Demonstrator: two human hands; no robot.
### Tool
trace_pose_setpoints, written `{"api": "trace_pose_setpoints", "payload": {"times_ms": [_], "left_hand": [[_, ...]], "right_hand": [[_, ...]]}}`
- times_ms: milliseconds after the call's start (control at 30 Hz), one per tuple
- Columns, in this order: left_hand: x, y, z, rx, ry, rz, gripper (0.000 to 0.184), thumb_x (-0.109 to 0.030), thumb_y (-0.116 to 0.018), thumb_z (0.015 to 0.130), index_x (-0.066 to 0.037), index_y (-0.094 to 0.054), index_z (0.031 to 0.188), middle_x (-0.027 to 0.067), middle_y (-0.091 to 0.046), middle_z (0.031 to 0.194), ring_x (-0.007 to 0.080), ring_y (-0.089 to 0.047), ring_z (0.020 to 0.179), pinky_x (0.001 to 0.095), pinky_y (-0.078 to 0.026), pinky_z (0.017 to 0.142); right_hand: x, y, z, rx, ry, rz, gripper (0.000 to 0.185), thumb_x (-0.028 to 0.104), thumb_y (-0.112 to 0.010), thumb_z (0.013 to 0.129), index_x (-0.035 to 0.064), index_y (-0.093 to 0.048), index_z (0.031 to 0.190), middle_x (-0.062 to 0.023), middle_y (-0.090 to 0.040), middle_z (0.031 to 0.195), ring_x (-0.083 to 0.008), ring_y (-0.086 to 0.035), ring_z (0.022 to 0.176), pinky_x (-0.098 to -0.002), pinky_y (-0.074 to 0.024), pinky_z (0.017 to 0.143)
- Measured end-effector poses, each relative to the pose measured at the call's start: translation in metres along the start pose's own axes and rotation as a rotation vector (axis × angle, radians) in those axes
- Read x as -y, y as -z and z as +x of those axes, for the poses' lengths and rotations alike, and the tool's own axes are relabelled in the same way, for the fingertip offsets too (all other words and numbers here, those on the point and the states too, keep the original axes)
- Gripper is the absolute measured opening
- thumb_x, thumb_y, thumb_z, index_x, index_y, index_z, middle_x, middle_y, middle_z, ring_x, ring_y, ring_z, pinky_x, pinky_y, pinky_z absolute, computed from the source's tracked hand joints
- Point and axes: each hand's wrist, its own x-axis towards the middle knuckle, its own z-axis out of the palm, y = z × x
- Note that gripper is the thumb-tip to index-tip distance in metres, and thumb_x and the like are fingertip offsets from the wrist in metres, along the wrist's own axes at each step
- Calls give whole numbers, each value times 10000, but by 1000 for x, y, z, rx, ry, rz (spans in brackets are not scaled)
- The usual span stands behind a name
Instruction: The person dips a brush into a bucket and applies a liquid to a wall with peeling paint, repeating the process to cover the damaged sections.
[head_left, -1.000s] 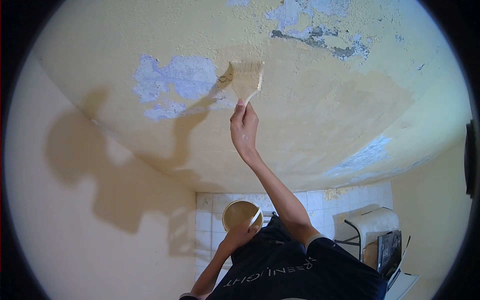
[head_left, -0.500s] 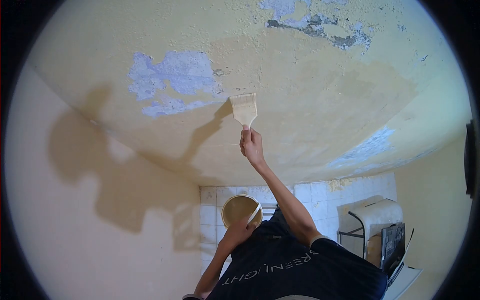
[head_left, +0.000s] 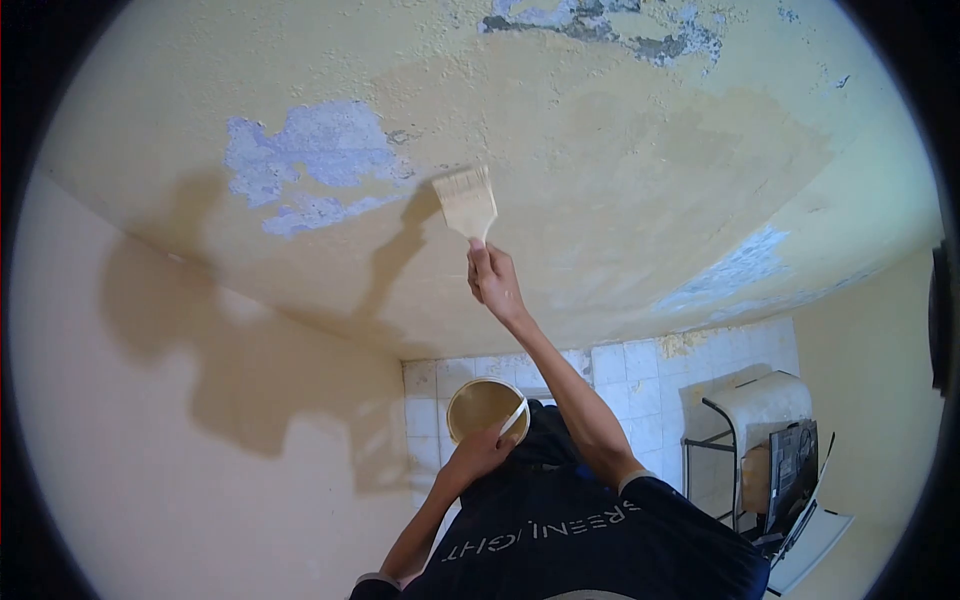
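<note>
My right hand is closed around the handle of a wide, pale paintbrush. The bristles are against the yellowish wall, just right of a patch of bare lilac plaster. Low in front of my body, my left hand grips a round bucket at its near side, by a white strip that looks like its handle. Yellowish-tan paint seems to line the bucket; how much is inside I cannot tell. The fingers of my left hand are partly hidden.
More flaking paint and grey plaster show higher up. Another pale bare patch is low on the right. White tiles cover the floor. A chair with a dark flat panel stands at the right. A plain wall rises on the left.
My right hand and the brush have shifted slightly up and left in view, the brush tilting a little more leftward. My left hand still grips the bucket. The view itself has moved slightly.
</note>
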Motion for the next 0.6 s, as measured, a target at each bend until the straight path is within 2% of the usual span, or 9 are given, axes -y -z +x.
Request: {"api": "trace_pose_setpoints", "payload": {"times_ms": [133,200,233,300,333,433,500,533,600], "left_hand": [[3,-5,6,64,48,13,515,-375,-519,947,-35,-506,1333,290,-631,1070,413,-629,960,437,-485,860],[4,-10,7,44,-1,18,509,-376,-517,949,-47,-505,1337,283,-633,1074,412,-631,959,436,-486,858],[0,-10,7,48,-25,17,505,-379,-513,951,-57,-506,1340,283,-635,1070,411,-631,963,436,-485,863],[-10,-11,9,47,-51,11,502,-382,-508,953,-67,-507,1344,283,-637,1066,410,-632,967,436,-483,869],[-17,-11,7,60,-24,10,503,-386,-503,954,-66,-509,1343,285,-636,1071,410,-628,982,433,-478,882],[-22,-10,15,93,52,6,515,-395,-495,957,-60,-504,1347,286,-632,1085,410,-621,1006,430,-470,901],[-26,-17,11,106,99,5,525,-400,-492,957,-54,-498,1352,286,-629,1094,409,-618,1014,429,-467,907],[-29,-19,8,52,52,15,532,-399,-498,956,-42,-495,1351,288,-633,1081,406,-625,996,428,-472,893],[-35,-21,4,-9,12,31,539,-398,-504,955,-31,-493,1350,289,-636,1068,403,-631,978,427,-478,878]], "right_hand": [[27,2,24,-22,-19,-17,492,375,-396,1025,24,-463,688,-6,-430,528,-93,-426,493,-298,-361,471],[7,4,32,-52,58,-84,450,419,-391,1029,92,-407,720,38,-348,529,-52,-319,379,-237,-264,344],[5,8,27,-52,63,-86,450,419,-391,1029,92,-407,720,38,-348,529,-52,-319,379,-237,-264,344],[5,14,5,40,-280,56,448,404,-384,1032,85,-407,718,35,-355,521,-58,-311,367,-243,-257,339],[9,15,-2,42,-285,56,448,404,-384,1032,85,-407,718,35,-355,521,-58,-311,367,-243,-257,339],[28,13,-11,43,-219,60,442,393,-379,1033,81,-408,720,30,-360,515,-64,-302,358,-248,-244,331],[45,12,8,28,35,-37,439,390,-371,1034,79,-413,727,22,-369,512,-70,-314,357,-253,-244,327],[41,14,21,35,43,-31,439,390,-371,1034,79,-413,727,22,-369,512,-70,-314,357,-253,-244,327],[32,15,35,27,18,-35,464,340,-400,1026,27,-453,688,-7,-412,510,-104,-391,407,-311,-320,394]]}}
